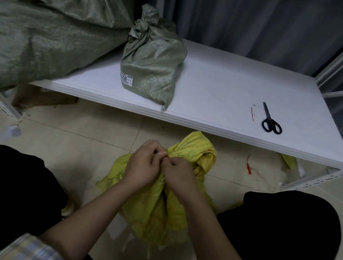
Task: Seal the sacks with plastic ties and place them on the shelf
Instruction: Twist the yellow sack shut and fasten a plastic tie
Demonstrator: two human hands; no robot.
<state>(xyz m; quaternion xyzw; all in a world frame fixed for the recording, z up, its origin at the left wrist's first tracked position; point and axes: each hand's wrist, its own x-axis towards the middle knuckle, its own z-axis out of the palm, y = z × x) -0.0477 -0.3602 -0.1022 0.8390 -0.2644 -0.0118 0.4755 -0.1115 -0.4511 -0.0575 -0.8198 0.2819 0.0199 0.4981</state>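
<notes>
Tiled floor (69,143) in front of a low white shelf (228,94), with a yellow sack (153,212) sitting on the floor between the person's knees. Left hand (143,166) and right hand (178,175) are both bunched up at the gathered neck of that sack, fingers curled tight and pinching a little red plastic tie (167,156) right where the two hands meet. Faint green print on the yellow sack, too blurry to read. Up on the shelf there's a tied green sack (152,59) with a white label showing "92", upside down; can't see what's inside either sack. Further right on the shelf lie black scissors (270,121) beside a red tie offcut (252,114). Another red tie (248,166) lies on the floor.
</notes>
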